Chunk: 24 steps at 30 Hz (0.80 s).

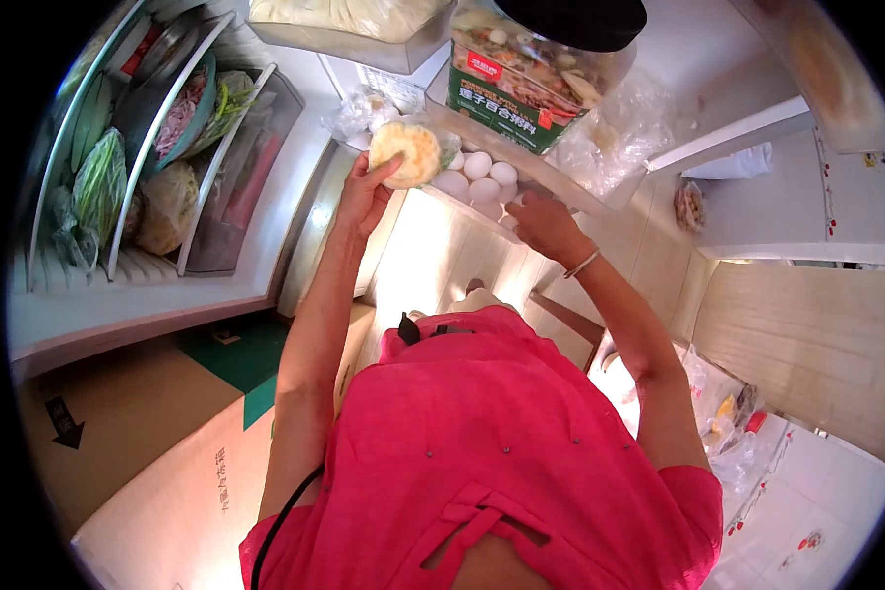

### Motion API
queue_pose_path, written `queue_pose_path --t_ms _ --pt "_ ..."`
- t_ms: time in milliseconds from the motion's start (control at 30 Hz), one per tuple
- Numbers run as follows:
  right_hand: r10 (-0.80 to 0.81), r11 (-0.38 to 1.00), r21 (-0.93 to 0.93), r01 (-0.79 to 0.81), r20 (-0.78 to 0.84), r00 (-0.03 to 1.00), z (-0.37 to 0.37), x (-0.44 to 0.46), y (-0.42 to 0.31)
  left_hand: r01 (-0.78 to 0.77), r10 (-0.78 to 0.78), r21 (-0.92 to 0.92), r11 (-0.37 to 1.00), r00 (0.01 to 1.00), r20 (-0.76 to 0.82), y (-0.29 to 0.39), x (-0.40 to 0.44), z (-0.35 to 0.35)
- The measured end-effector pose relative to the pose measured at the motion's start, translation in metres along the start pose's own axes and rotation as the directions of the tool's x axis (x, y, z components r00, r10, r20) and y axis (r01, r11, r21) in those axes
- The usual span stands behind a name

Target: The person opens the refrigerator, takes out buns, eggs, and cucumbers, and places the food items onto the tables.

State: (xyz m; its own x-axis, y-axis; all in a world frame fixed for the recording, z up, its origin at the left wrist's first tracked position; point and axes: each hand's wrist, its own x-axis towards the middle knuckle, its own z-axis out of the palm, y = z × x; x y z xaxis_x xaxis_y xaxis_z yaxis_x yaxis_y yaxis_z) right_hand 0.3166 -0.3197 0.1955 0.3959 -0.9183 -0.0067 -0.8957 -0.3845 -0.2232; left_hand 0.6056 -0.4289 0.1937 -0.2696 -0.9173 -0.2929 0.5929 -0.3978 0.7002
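A round flatbread (409, 157) is held up by the left hand (366, 197) before an open refrigerator; the thumb is pressed over its face, and the other fingers are largely hidden behind it. White eggs (478, 165) are gathered in a clear drawer (572, 185), toward which the right hand (543, 224) is lowered. The right fingers are bent down at the near eggs; whether one is gripped cannot be told, since the tips are hidden.

As to progress, the flatbread is already lifted free and has not been set down; no egg is seen raised from the drawer. The handling is therefore judged to be partway through, with the flatbread left to be placed; how much else is left cannot be judged.

The flatbread is seen to be pale cream, marked by golden-brown patches on its upper face, with a softly rounded, slightly uneven rim. It is tilted toward the viewer, near the drawer's left end and just beside a knotted plastic bag (362, 111). Whether it is made of one layer or several cannot be told.

Beyond the eggs, a large jar (531, 84) with a black lid is seen upright. Bagged greens (103, 187) are held in the door rack at left.
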Motion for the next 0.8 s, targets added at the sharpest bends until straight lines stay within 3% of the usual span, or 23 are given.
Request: queue_pose_path --t_ms 67,100,133,167,367,467,500,533,567,667,700,767,800 --pt "0.037 0.959 0.281 0.018 -0.190 0.981 -0.008 -0.001 -0.005 -0.008 0.008 -0.017 1.000 1.000 0.013 0.000 -0.002 0.001" --pt "0.242 0.770 0.629 -0.110 -0.127 0.962 -0.005 0.002 -0.006 -0.008 0.009 -0.026 1.000 1.000 0.024 -0.001 -0.003 0.002" --pt "0.402 0.444 0.872 -0.205 0.010 0.915 0.004 0.004 -0.009 -0.008 0.009 -0.034 0.999 0.999 0.035 -0.001 -0.004 0.002" --pt "0.490 0.041 0.968 -0.247 0.196 0.850 0.009 0.006 -0.010 -0.009 0.010 -0.044 0.999 0.999 0.039 -0.002 -0.005 0.002" --pt "0.441 -0.477 0.869 -0.131 0.366 0.820 0.024 0.018 -0.001 0.020 -0.018 -0.055 0.998 0.999 0.043 -0.007 -0.014 -0.003" --pt "0.591 -0.041 0.934 -0.354 0.308 0.746 -0.007 0.029 -0.026 0.050 -0.048 -0.055 0.997 0.998 0.047 -0.016 -0.019 -0.011" --pt "0.588 0.364 0.861 -0.355 0.083 0.804 -0.009 0.029 -0.030 0.058 -0.054 -0.061 0.996 0.996 0.069 -0.018 -0.020 -0.012" --pt "0.489 0.706 0.637 -0.309 -0.124 0.863 -0.010 0.030 -0.034 0.062 -0.056 -0.065 0.996 0.994 0.088 -0.020 -0.022 -0.015" --pt "0.305 0.928 0.302 -0.219 -0.279 0.911 -0.011 0.033 -0.039 0.070 -0.065 -0.043 0.997 0.991 0.115 -0.021 -0.024 -0.016" --pt "-0.033 0.999 -0.036 0.022 -0.329 0.944 0.021 0.037 -0.018 0.083 -0.080 -0.035 0.996 0.993 0.085 -0.037 -0.025 -0.032" --pt "-0.032 0.999 -0.031 0.023 -0.334 0.942 0.033 0.037 -0.015 0.049 -0.044 -0.031 0.998 0.991 0.128 -0.038 -0.028 -0.033" --pt "0.044 0.978 -0.199 -0.064 -0.102 0.994 0.029 0.045 -0.018 0.035 -0.031 -0.026 0.999 0.990 0.137 -0.032 -0.043 -0.025" --pt "-0.007 0.980 -0.195 -0.029 -0.182 0.983 0.028 0.046 -0.020 0.067 -0.061 -0.044 0.997 0.990 0.129 -0.030 -0.048 -0.024"
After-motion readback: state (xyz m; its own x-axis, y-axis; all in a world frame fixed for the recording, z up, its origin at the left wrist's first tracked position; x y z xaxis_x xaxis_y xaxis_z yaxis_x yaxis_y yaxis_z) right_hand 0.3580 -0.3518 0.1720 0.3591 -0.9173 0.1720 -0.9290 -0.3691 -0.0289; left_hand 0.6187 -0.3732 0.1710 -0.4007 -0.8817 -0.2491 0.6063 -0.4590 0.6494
